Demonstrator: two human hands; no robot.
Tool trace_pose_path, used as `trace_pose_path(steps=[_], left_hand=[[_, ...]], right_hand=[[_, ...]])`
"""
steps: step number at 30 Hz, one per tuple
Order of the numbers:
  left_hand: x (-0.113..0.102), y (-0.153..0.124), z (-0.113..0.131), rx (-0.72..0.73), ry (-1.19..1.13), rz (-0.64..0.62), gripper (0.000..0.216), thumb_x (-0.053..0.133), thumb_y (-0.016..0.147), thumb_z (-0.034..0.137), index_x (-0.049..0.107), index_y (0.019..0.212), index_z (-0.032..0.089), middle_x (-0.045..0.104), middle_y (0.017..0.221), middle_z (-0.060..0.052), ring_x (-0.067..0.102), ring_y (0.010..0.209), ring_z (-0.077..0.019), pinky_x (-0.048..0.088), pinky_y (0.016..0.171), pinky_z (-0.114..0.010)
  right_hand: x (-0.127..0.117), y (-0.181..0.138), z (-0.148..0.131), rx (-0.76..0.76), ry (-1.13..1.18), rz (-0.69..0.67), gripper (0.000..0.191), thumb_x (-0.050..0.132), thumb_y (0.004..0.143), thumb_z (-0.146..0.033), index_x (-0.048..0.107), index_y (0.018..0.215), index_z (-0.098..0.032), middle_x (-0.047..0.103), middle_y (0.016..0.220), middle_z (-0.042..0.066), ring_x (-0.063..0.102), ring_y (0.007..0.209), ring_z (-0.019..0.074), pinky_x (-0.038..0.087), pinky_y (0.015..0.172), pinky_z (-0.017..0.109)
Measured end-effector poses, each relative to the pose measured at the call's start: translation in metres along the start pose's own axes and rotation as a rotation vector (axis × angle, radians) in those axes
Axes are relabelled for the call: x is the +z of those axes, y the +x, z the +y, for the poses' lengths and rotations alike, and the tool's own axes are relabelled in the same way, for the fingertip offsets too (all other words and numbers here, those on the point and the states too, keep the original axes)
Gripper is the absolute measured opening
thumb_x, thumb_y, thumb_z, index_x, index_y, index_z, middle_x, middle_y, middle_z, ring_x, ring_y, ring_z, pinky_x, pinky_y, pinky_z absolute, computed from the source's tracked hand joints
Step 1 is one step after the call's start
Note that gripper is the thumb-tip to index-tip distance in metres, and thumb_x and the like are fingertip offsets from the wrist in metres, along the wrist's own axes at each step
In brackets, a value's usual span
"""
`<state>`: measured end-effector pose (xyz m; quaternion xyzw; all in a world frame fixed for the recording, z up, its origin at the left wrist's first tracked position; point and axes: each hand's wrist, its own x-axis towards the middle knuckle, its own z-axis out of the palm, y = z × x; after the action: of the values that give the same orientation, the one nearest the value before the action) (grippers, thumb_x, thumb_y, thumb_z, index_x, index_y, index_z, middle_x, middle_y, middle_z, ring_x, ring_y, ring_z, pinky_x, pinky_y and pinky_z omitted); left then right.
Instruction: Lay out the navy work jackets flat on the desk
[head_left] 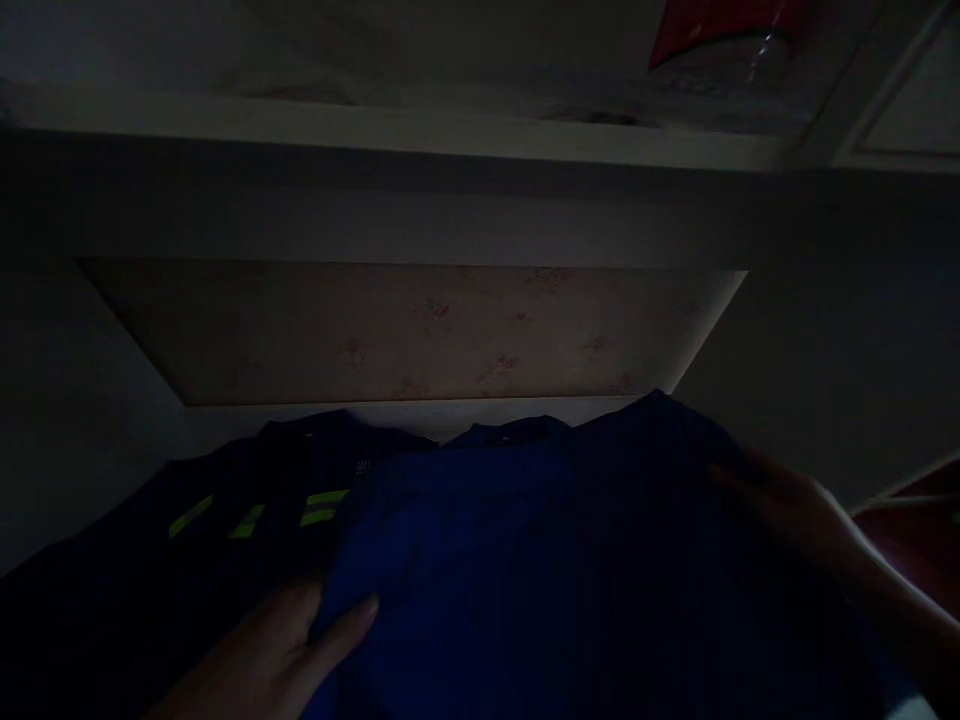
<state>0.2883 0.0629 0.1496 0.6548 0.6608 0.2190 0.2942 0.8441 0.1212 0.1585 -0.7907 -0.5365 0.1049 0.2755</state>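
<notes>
Dim shelf recess (pixel 412 335), both hands, left hand (pixel 289 640) and right hand (pixel 795 510), gripping blue garment (pixel 540 560) edges.

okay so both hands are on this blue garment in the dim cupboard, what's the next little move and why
Probably slide the blue garment further in, level. The left hand grips its near edge, the right hand rests on its far side, and it overlaps the dark garment with yellow stripes.

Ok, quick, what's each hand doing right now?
Left hand: gripping the left edge of the bright blue fabric garment, thumb on top.
Right hand: lying on the garment's right side; too dark to tell whether it grips.
</notes>
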Motion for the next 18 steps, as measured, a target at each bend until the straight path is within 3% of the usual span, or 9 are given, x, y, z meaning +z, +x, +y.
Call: trace_pose_path(steps=[2,4,6,8,11,13,15,18], left_hand=[[0.022,0.031,0.047,0.161,-0.004,-0.093,0.037,0.045,0.086,0.059,0.066,0.087,0.028,0.072,0.091,-0.001,0.067,0.092,-0.0217,0.053,0.089,-0.033],[0.052,0.064,0.077,0.247,0.088,0.002,0.042,0.042,0.089,0.058,0.062,0.097,0.021,0.067,0.1,-0.008,0.065,0.095,-0.0242,0.051,0.093,-0.04],[0.087,0.093,0.089,0.285,0.151,0.138,0.05,0.043,0.089,0.057,0.054,0.112,0.014,0.06,0.113,-0.014,0.063,0.099,-0.0256,0.05,0.094,-0.043],[0.121,0.114,0.087,0.359,0.186,0.172,0.057,0.042,0.091,0.055,0.045,0.129,0.014,0.05,0.132,-0.017,0.055,0.118,-0.0261,0.045,0.103,-0.045],[0.165,0.131,0.071,0.471,0.307,0.005,0.056,0.035,0.094,0.056,0.037,0.142,0.028,0.033,0.154,-0.01,0.026,0.142,-0.0292,0.023,0.115,-0.059],[0.187,0.138,0.058,0.47,0.371,-0.103,0.055,0.032,0.093,0.059,0.039,0.142,0.034,0.032,0.155,-0.007,0.024,0.143,-0.0334,0.018,0.112,-0.069],[0.2,0.144,0.048,0.457,0.378,-0.148,0.056,0.031,0.093,0.061,0.039,0.141,0.036,0.036,0.153,-0.006,0.028,0.141,-0.034,0.021,0.11,-0.071],[0.204,0.15,0.046,0.453,0.39,-0.157,0.054,0.032,0.093,0.06,0.036,0.142,0.038,0.033,0.155,-0.004,0.028,0.142,-0.0316,0.022,0.111,-0.068]], right_hand=[[-0.016,0.03,0.016,0.011,-0.239,0.081,0.069,0.043,0.082,-0.063,0.047,0.137,-0.022,0.063,0.123,0.019,0.06,0.107,0.0449,0.05,0.084,0.057],[-0.014,0.052,0.029,0.003,-0.474,0.186,0.078,0.036,0.084,-0.064,0.031,0.148,-0.018,0.05,0.136,0.025,0.05,0.115,0.0518,0.044,0.085,0.065],[0.007,0.062,0.039,-0.026,-0.626,0.23,0.079,0.029,0.087,-0.066,0.022,0.151,-0.021,0.043,0.143,0.023,0.044,0.122,0.0517,0.036,0.09,0.071],[0.043,0.064,0.051,-0.063,-0.685,0.169,0.073,0.024,0.089,-0.066,0.024,0.15,-0.027,0.039,0.148,0.017,0.038,0.13,0.045,0.026,0.098,0.073],[0.103,0.062,0.081,-0.021,-0.713,-0.069,0.063,0.026,0.091,-0.06,0.029,0.148,-0.033,0.029,0.155,0.01,0.025,0.141,0.0363,0.012,0.105,0.073],[0.13,0.064,0.105,0.008,-0.712,-0.204,0.058,0.032,0.09,-0.053,0.032,0.146,-0.036,0.025,0.157,0.007,0.016,0.144,0.0358,0.005,0.105,0.075],[0.144,0.07,0.123,-0.018,-0.698,-0.255,0.057,0.039,0.087,-0.049,0.037,0.143,-0.039,0.025,0.158,0.004,0.012,0.145,0.0365,0.002,0.104,0.076],[0.145,0.079,0.129,-0.028,-0.685,-0.258,0.06,0.041,0.085,-0.052,0.038,0.143,-0.038,0.021,0.159,0.005,0.01,0.145,0.0378,0.0,0.104,0.077]])
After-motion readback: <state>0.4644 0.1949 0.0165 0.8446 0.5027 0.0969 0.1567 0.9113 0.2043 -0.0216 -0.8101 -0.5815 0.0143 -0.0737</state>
